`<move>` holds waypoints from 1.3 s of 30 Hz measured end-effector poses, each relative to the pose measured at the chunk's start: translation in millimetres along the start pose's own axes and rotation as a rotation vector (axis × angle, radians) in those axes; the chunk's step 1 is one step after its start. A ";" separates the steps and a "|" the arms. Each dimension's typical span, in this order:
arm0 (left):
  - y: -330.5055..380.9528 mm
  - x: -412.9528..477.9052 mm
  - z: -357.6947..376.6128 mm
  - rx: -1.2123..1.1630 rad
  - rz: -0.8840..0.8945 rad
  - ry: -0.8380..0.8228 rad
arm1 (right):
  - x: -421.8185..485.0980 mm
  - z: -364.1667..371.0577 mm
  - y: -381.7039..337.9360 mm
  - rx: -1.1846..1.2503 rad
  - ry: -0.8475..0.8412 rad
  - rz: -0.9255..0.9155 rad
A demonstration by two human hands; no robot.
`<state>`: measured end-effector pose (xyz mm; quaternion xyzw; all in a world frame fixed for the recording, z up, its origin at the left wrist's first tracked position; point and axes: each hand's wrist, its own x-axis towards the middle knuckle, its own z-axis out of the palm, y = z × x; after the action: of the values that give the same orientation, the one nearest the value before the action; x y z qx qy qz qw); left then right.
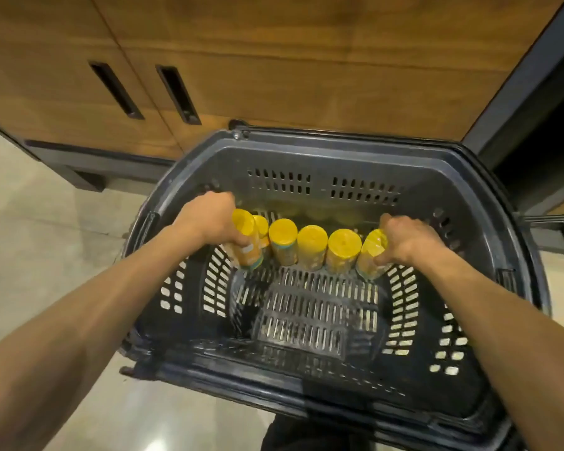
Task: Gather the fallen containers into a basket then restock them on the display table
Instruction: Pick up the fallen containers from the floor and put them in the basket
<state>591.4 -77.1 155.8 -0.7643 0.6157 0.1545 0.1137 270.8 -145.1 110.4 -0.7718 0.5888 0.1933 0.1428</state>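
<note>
Yellow-lidded containers (311, 247) line the far half of the basket (306, 141). The left hand (209, 219) grips the leftmost container (246, 252), the right hand (404, 239) the rightmost container (370, 258); slotted floor shows nearer, a cabinet (274, 76) just beyond the rim

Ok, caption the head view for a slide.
Left hand grips the leftmost container, right hand the rightmost container, of a yellow-lidded row in the dark basket.

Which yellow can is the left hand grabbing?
The can at the row's left end, gripped by the left hand. The right hand grips the right-end can; the middle cans stand untouched.
</note>
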 end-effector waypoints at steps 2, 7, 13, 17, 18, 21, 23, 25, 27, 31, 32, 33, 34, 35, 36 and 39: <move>-5.8 -0.5 4.0 -0.014 -0.014 -0.027 | 3.4 5.5 -1.9 0.002 0.006 -0.002; -4.6 0.1 23.2 0.000 -0.027 -0.069 | 9.3 13.8 -0.7 0.024 0.032 0.022; -0.3 14.3 41.0 -0.004 -0.104 -0.105 | 17.1 23.4 2.1 0.093 0.036 0.051; -0.6 23.3 59.4 -0.025 -0.148 -0.149 | 19.2 34.7 2.3 0.119 0.028 0.056; 0.1 24.7 63.3 -0.033 -0.159 -0.160 | 19.6 36.9 2.6 0.125 0.028 0.056; 4.7 28.1 72.4 -0.030 -0.162 -0.176 | 22.1 41.2 2.6 0.148 0.035 0.056; 6.0 29.8 79.8 -0.021 -0.144 -0.190 | 23.7 42.9 2.1 0.158 0.031 0.060; 6.2 31.1 86.1 0.006 -0.121 -0.188 | 25.8 45.3 2.8 0.157 0.041 0.055; 6.7 32.0 88.8 0.038 -0.104 -0.179 | 26.0 47.8 3.4 0.151 0.049 0.050; 6.8 32.2 91.0 0.075 -0.104 -0.158 | 23.1 50.3 1.2 0.043 0.092 0.002; 6.9 32.9 91.6 0.100 -0.099 -0.155 | 22.6 50.1 1.2 0.001 0.098 -0.016; 7.0 33.8 92.1 0.128 -0.091 -0.154 | 22.2 49.4 1.5 -0.025 0.097 -0.028; 7.5 34.6 92.4 0.153 -0.084 -0.153 | 21.7 48.3 1.8 -0.037 0.091 -0.036; 8.4 34.9 92.3 0.174 -0.077 -0.156 | 21.3 46.9 2.1 -0.040 0.081 -0.040; 9.3 34.8 91.2 0.191 -0.072 -0.162 | 20.2 44.9 2.0 -0.036 0.071 -0.038; 10.7 32.6 83.4 0.222 -0.064 -0.179 | 17.0 39.4 2.8 0.003 0.037 -0.016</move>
<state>579.3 -78.6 66.4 -0.7496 0.5916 0.1492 0.2567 266.9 -142.7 67.6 -0.7798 0.5852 0.1771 0.1346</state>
